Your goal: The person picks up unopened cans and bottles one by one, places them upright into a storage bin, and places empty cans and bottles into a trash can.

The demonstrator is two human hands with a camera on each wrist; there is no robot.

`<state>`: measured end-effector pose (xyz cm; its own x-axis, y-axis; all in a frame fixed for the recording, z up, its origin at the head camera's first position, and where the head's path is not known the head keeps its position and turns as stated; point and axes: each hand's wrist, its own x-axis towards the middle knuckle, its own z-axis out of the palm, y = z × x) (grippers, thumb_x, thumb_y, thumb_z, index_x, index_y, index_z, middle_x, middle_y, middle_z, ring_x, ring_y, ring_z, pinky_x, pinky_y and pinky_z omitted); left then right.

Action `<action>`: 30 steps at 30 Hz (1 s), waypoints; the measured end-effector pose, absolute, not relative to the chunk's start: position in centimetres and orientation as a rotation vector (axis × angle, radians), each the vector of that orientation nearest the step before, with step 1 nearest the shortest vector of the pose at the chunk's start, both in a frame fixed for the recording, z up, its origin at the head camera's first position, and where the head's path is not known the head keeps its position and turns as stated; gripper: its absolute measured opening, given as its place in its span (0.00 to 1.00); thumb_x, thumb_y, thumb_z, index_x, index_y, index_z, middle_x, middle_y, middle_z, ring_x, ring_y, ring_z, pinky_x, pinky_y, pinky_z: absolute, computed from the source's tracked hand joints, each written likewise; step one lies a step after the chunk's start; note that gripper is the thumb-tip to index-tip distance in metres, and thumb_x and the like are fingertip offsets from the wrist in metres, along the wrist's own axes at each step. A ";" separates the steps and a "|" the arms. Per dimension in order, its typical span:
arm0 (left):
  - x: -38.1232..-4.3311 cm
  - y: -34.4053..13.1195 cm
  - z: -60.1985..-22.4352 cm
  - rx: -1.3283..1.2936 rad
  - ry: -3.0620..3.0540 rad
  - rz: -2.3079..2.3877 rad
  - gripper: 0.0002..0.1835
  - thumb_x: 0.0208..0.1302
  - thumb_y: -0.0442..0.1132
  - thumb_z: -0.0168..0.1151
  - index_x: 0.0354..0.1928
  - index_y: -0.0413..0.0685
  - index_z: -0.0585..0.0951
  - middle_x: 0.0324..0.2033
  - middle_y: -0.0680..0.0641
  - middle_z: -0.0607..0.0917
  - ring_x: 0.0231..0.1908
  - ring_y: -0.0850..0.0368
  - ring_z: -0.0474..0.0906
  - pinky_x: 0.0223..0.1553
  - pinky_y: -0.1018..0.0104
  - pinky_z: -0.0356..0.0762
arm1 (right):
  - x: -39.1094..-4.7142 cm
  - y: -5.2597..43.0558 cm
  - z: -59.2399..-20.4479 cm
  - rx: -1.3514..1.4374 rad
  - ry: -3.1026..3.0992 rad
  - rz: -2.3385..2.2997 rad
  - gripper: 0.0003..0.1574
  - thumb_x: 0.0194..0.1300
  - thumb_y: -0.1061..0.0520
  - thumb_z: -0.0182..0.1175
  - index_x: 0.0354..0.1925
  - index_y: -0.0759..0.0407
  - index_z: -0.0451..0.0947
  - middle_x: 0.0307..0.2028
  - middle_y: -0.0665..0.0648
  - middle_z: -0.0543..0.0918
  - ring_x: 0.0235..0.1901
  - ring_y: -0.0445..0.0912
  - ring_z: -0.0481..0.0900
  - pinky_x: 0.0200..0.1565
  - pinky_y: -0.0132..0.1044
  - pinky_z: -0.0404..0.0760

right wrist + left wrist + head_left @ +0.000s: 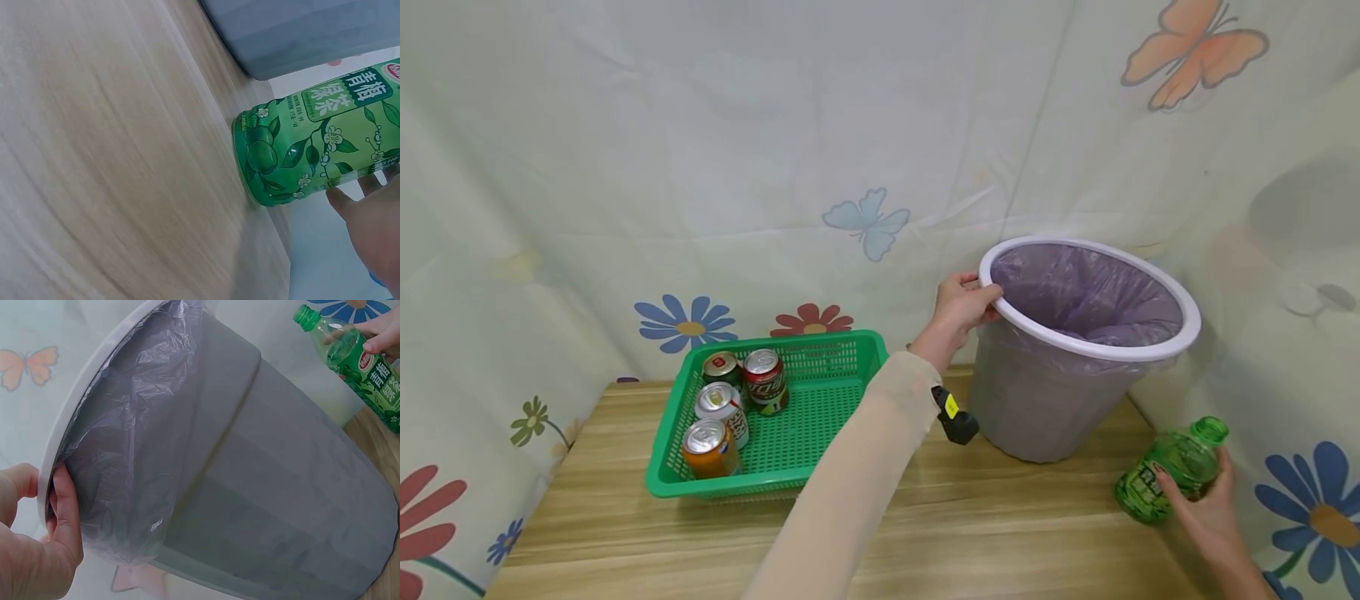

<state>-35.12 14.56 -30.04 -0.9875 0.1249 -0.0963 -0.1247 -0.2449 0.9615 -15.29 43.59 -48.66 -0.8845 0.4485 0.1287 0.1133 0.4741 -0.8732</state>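
Observation:
My left hand (961,310) pinches the white rim of a grey trash bin (1033,400) at its left side. In the left wrist view its fingers (65,506) sit under the rim, against the translucent purple liner (134,425). To the right of the bin, my right hand (1210,508) holds a green plastic drink bottle (1161,479) around its body. The bottle leans, its neck up and to the right. In the right wrist view its printed label (325,134) faces the camera and its base is close to the tabletop; whether they touch I cannot tell.
A green plastic basket (820,417) with several drink cans (709,446) along its left side stands on the wooden table (985,533), left of the bin. Printed curtains (760,192) with flowers and butterflies hang behind and at both sides.

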 end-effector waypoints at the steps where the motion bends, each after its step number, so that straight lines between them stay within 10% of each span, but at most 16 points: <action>1: -35.2 14.6 -30.1 0.003 1.821 2.362 0.23 0.52 0.29 0.62 0.53 0.39 0.72 0.37 0.45 0.84 0.21 0.58 0.77 0.27 0.66 0.80 | -15.4 43.6 -48.6 -0.496 -2.394 1.381 0.55 0.66 0.52 0.51 0.69 0.42 0.18 0.67 0.73 0.40 0.66 0.61 0.46 0.66 0.39 0.51; 5: -35.2 14.6 -30.0 0.005 1.816 2.365 0.23 0.52 0.29 0.62 0.53 0.39 0.72 0.38 0.45 0.84 0.22 0.58 0.77 0.27 0.66 0.81 | -15.7 43.8 -48.6 -0.560 -2.407 1.379 0.58 0.65 0.48 0.51 0.68 0.43 0.16 0.66 0.78 0.34 0.64 0.73 0.40 0.63 0.63 0.41; 30: -35.2 14.6 -30.1 -0.024 1.830 2.365 0.23 0.52 0.29 0.63 0.52 0.40 0.72 0.37 0.46 0.84 0.23 0.58 0.78 0.27 0.67 0.80 | -16.9 42.9 -49.2 -0.776 -2.265 1.377 0.55 0.62 0.49 0.54 0.70 0.54 0.28 0.65 0.76 0.49 0.64 0.66 0.50 0.67 0.52 0.46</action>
<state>-35.15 14.61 -30.09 -0.9885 0.1093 -0.1050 -0.1291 -0.2437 0.9612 -16.90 42.86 -49.20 -0.7767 0.6289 0.0340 0.2595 0.3687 -0.8926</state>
